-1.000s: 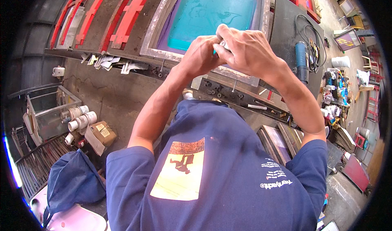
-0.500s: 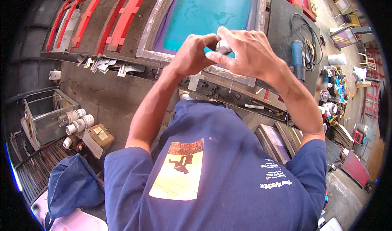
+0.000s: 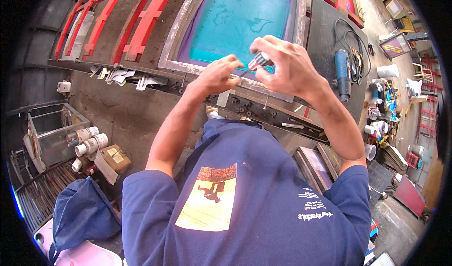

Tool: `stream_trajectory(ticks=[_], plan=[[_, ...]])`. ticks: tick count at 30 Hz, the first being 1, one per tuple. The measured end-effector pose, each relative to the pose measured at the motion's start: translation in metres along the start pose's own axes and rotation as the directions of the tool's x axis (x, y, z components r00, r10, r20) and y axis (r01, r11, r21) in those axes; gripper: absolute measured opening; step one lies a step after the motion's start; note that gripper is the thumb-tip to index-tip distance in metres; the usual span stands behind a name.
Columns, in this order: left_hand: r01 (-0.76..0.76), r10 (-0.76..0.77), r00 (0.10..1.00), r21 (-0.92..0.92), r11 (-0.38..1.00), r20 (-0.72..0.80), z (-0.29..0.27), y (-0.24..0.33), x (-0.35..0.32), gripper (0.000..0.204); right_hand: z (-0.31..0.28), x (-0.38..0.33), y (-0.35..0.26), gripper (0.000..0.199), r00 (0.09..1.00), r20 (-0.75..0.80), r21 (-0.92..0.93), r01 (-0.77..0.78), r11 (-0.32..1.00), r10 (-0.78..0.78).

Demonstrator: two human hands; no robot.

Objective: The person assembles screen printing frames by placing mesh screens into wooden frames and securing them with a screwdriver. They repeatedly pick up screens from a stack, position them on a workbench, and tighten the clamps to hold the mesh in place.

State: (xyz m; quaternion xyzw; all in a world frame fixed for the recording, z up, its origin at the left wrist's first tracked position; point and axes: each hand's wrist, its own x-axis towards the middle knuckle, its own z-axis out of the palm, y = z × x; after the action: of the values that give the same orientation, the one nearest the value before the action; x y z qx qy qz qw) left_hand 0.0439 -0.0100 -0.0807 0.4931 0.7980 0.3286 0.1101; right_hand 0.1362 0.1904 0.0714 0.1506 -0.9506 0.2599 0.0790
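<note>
Over the near edge of a framed screen (image 3: 249, 19) with a teal middle and purple margin, my two hands are raised close together. In my right hand (image 3: 292, 68), the thumb and fingers are closed round a small cylinder (image 3: 258, 62) with red, white and dark bands, tilted down to the left. A thin dark piece (image 3: 244, 73) runs from its lower end toward my left hand (image 3: 219, 76). The left fingers and thumb are curled toward that piece; blur hides exactly what they grip. The cylinder's kind does not show.
A blue power tool (image 3: 342, 68) with a coiled black cable lies on the dark board at right. Red slatted racks (image 3: 150, 21) stand at left. Flat scrapers (image 3: 117, 74) lie under the table edge. Framed screens (image 3: 313, 165) lean near my right side; white buckets (image 3: 92, 143) lie at left.
My hands have drawn slightly apart; before, both closed together around the small object. The banded cylinder and thin dark piece now show between them, and my left hand has lowered a little.
</note>
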Motion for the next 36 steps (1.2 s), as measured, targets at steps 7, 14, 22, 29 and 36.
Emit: stream_trajectory(ticks=[7, 14, 22, 29, 36], plan=[[0.14, -0.138, 0.99, 0.24, 0.961, -0.026, 0.035, -0.004, -0.026, 0.021, 0.006, -0.034, 0.025, 0.026, 0.985, -0.063, 0.246, -0.142, 0.959, 0.162], [0.246, -0.229, 0.968, 0.202, 0.948, -0.108, 0.042, 0.002, -0.017, 0.012, 0.026, -0.084, 0.04, 0.024, 0.931, -0.202, 0.42, -0.197, 0.886, 0.303], [0.195, -0.206, 0.978, 0.208, 0.959, 0.035, 0.054, 0.034, -0.032, 0.011, 0.021, -0.136, 0.043, 0.02, 0.821, -0.126, 0.549, -0.41, 0.729, 0.557], [0.05, -0.036, 0.997, 0.234, 0.971, -0.066, 0.078, 0.061, -0.054, 0.012, 0.046, -0.153, 0.032, 0.02, 0.847, -0.138, 0.58, -0.352, 0.735, 0.514], [0.112, -0.121, 0.985, 0.081, 0.99, 0.123, 0.061, 0.056, -0.052, 0.017, 0.028, -0.125, 0.017, 0.022, 0.887, -0.136, 0.482, -0.329, 0.812, 0.441]])
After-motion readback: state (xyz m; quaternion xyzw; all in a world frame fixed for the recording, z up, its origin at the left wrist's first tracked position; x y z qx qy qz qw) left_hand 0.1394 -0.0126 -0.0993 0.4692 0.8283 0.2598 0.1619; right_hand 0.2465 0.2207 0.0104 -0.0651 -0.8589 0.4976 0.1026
